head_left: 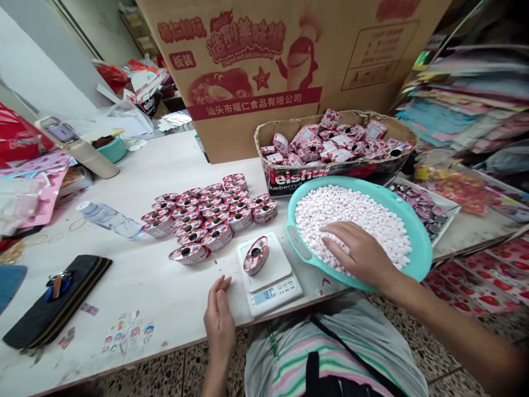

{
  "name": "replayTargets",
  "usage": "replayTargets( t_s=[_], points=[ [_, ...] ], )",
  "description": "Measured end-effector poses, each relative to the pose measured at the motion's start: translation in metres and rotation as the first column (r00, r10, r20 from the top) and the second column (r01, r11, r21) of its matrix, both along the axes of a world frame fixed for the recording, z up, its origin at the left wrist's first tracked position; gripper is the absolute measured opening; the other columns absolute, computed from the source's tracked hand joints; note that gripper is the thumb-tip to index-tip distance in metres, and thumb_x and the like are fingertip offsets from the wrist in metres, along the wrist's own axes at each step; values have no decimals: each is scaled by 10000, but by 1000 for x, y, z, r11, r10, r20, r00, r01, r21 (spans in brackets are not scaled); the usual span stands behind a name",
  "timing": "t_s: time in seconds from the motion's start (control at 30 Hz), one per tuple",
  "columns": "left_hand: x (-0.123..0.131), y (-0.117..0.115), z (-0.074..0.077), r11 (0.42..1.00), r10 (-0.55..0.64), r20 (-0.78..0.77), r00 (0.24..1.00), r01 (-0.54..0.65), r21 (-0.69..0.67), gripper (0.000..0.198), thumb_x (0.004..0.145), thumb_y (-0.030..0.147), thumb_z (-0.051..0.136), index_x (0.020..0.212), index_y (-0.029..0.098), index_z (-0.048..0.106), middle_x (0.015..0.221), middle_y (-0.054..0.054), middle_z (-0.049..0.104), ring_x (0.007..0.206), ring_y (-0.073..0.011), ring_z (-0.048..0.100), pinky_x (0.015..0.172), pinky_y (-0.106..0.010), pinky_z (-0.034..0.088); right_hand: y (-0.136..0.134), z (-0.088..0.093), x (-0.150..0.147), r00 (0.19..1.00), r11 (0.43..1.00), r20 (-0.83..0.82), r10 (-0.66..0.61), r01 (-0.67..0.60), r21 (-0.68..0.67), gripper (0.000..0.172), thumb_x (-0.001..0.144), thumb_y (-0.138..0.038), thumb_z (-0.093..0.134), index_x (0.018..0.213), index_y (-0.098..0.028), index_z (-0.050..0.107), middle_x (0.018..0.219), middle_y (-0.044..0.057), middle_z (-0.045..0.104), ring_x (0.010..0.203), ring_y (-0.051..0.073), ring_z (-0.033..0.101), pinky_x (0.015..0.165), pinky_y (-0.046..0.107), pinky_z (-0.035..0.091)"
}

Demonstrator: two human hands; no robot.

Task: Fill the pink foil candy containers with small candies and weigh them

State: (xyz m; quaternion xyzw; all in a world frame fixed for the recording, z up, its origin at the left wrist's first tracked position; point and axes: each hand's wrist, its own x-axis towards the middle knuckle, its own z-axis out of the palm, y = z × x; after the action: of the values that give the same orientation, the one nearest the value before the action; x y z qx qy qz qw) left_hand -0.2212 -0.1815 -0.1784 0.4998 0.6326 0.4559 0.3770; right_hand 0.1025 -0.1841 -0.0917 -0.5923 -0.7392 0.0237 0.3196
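Observation:
My right hand lies over the turquoise basin, fingers stretched out and touching the small white candies heaped in it. Nothing gripped shows in it. On the table's front edge rests my left hand, empty, its fingers loosely bent. Just right of it stands a white kitchen scale, its display reading about 78.7. An oval candy tin with a dark round hole in its top sits tilted on the scale. Behind and left, rows of similar tins stand close together.
A cut-down carton full of wrapped tins stands behind the basin, before a large cardboard box. A tray of round lids is to the right. Leftward lie a water bottle, a black pouch and a tumbler.

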Motion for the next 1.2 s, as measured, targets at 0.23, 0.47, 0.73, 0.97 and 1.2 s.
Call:
replayTargets(
  t_s=[0.23,0.47,0.73,0.97,1.2],
  points=[
    [-12,11,-12,997,-39,-113,993,46,64,502,897,571,364,1198,211,544,1141,-94,666,1117,-251,586,1007,-447,411,43,-29,14,998,960,63,28,-9,-281,247,905,-420,444,908,-196,549,912,77,609,880,217,552,771,352,433],
    [-10,10,-20,974,-134,-276,952,178,140,401,912,470,402,1175,223,577,1135,-88,667,1116,-261,582,984,-450,427,45,-23,16,997,898,16,-78,77,-433,387,913,-492,387,666,-222,512,602,-10,548,574,157,505,551,276,302],
    [-6,7,-14,962,-140,-340,930,209,174,345,931,405,379,1121,224,604,1112,-83,664,1083,-250,580,952,-426,434,62,-6,34,578,780,-570,-584,206,-591,491,795,-656,493,665,-187,560,493,-37,439,371,85,312,378,249,216],
    [-7,6,-16,953,-152,-343,927,230,199,329,936,373,376,1080,218,628,1101,-81,659,1075,-244,574,945,-409,433,63,7,36,169,785,-808,-565,-191,-589,252,897,-353,399,704,-214,483,520,-80,292,353,63,182,333,214,152],
    [-7,6,-18,949,-146,-353,924,231,212,320,933,362,386,1055,219,645,1089,-77,662,1068,-242,574,946,-407,435,82,53,-42,-202,849,-869,-451,-398,-348,361,923,-320,353,578,-223,306,490,-88,214,371,57,158,338,187,138]
  ],
)
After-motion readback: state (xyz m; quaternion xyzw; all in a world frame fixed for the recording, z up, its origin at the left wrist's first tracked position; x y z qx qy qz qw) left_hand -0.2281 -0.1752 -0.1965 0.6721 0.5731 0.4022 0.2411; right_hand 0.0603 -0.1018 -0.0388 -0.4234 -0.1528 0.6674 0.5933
